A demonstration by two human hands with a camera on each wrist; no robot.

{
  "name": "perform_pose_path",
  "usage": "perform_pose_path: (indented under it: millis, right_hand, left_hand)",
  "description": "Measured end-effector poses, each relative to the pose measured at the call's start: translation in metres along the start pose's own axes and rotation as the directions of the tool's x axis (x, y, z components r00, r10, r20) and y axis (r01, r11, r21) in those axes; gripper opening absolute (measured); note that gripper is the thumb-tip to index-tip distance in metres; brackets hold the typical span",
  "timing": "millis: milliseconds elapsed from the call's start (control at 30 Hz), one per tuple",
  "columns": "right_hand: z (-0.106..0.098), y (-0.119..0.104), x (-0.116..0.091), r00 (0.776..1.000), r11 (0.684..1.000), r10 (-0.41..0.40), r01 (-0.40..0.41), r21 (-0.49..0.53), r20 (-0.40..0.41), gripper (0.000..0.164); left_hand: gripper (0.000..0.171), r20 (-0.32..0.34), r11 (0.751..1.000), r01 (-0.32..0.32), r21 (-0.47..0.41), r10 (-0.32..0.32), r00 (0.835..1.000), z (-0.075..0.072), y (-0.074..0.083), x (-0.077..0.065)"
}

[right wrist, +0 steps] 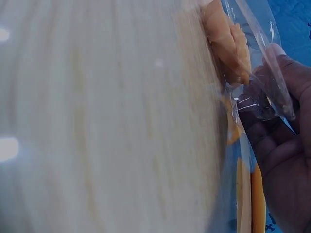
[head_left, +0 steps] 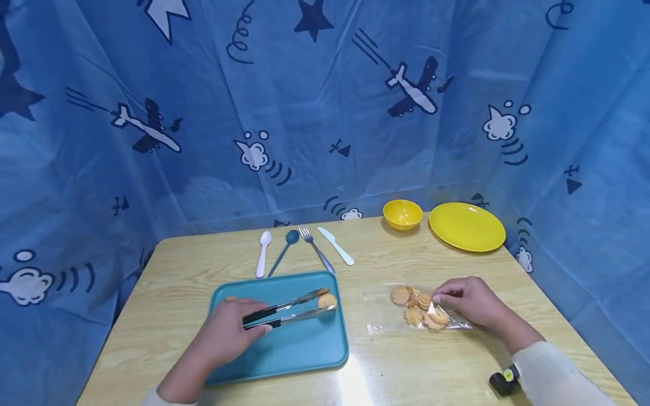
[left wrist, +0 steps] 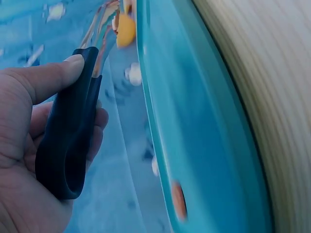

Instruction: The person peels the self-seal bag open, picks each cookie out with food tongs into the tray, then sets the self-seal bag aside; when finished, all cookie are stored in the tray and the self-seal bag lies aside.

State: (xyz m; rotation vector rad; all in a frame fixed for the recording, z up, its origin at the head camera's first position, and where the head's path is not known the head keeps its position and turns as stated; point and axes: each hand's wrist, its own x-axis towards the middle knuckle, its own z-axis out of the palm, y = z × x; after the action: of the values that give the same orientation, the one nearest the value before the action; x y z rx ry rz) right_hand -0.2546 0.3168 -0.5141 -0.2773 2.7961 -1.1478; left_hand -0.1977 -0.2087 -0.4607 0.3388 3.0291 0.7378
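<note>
Black-handled metal tongs are gripped in the curled left hand, a round cookie framed between their tips at the right end of the teal tray. A clear bag of shaped cookies is pinched by the right hand. The wood-grain tabletop is enclosed by blue fabric, printed with airplanes and stars.

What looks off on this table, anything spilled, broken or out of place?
Nothing looks spilled or broken. Only a slight untidiness: beyond the tray, the fork and knife slant one way, the teal spoon another, so they don't line up. The tongs hold their cookie over the tray.
</note>
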Motion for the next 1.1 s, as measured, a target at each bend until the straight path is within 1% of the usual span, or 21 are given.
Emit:
perform_pose_path:
  millis: [100,233,333,400,467,567,667,767,1000,1100]
  right_hand:
    - [0.0,0.0,-0.001,1.0,1.0,0.005,-0.005,-0.003,0.005,0.018]
    - [-0.002,0.001,-0.002,1.0,1.0,-0.001,0.001,-0.014,0.002,0.019]
    - [-0.003,0.002,-0.001,1.0,1.0,-0.007,0.007,-0.018,0.005,0.02]
    - [-0.002,0.002,-0.001,1.0,1.0,0.001,-0.001,-0.015,0.004,0.019]
    - [-0.001,0.002,-0.001,1.0,1.0,0.0,0.0,-0.016,0.008,0.018]
    - [0.0,0.003,-0.001,1.0,1.0,0.022,-0.022,-0.009,0.004,0.016]
    - [0.0,0.003,-0.001,1.0,1.0,0.003,-0.002,-0.006,0.007,0.017]
    - [-0.001,0.003,-0.001,1.0,1.0,-0.009,0.009,0.0,0.003,0.017]
    - [-0.003,0.001,-0.001,1.0,1.0,-0.009,0.009,0.005,0.002,0.016]
    - [-0.003,0.001,-0.001,1.0,1.0,-0.008,0.008,0.008,0.005,0.016]
  left_hand:
    - [0.041,-0.023,0.998,0.054,0.019,-0.054,0.998,-0.011,-0.022,-0.009]
    - [0.048,-0.047,0.993,0.114,0.01,-0.113,0.992,-0.02,-0.049,-0.019]
    - [0.049,-0.058,0.988,0.151,0.025,-0.149,0.987,-0.024,-0.063,-0.024]
    - [0.048,-0.067,0.986,0.164,0.042,-0.161,0.985,-0.025,-0.071,-0.027]
    - [0.048,-0.071,0.984,0.173,0.049,-0.169,0.983,-0.027,-0.076,-0.03]
    - [0.05,-0.073,0.981,0.186,0.054,-0.182,0.981,-0.029,-0.082,-0.034]
    - [0.051,-0.087,0.978,0.196,0.068,-0.19,0.978,-0.031,-0.087,-0.038]
    - [0.048,-0.11,0.979,0.185,0.083,-0.176,0.978,-0.034,-0.092,-0.041]
    - [0.05,-0.112,0.975,0.191,0.117,-0.178,0.978,-0.041,-0.096,-0.042]
    - [0.049,-0.113,0.976,0.182,0.119,-0.169,0.979,-0.042,-0.097,-0.043]
